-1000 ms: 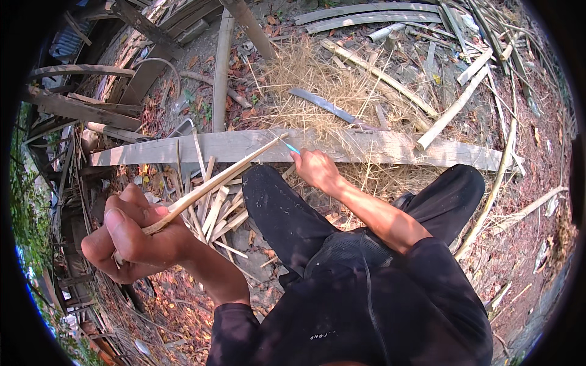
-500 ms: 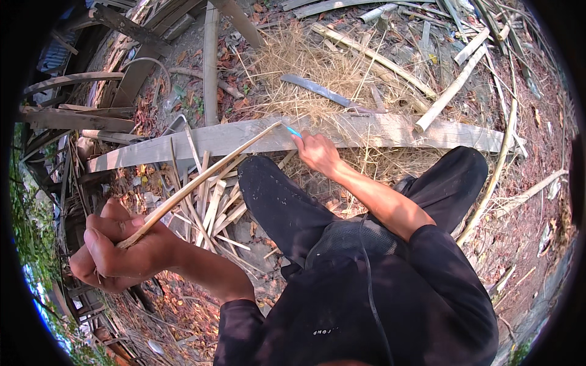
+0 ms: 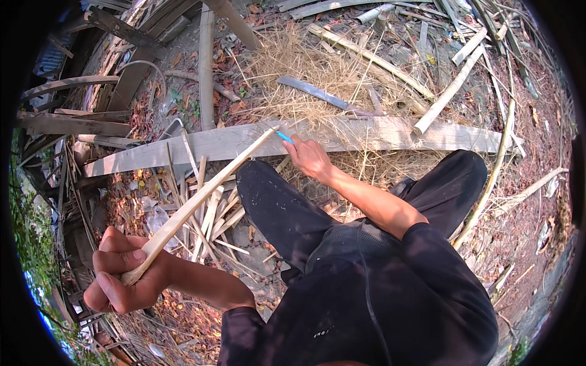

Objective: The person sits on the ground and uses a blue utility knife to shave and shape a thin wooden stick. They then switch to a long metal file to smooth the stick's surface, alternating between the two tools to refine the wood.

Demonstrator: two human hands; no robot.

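Fingers (image 3: 116, 262) closed on stick (image 3: 201, 198), blue tool (image 3: 284, 136)

I see the left hand (image 3: 149, 274) gripping the stick's near end, the right hand (image 3: 310, 158) holding the tool at its tip, over the plank (image 3: 378, 134) near its far edge. Beyond that edge, straw (image 3: 292, 64) carries a blade (image 3: 317, 93).

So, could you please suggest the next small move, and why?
Probably a short, careful stroke of the blue tool along the pale strip: the right hand holds the tool at the strip's far tip, while the left hand grips the strip's near end.
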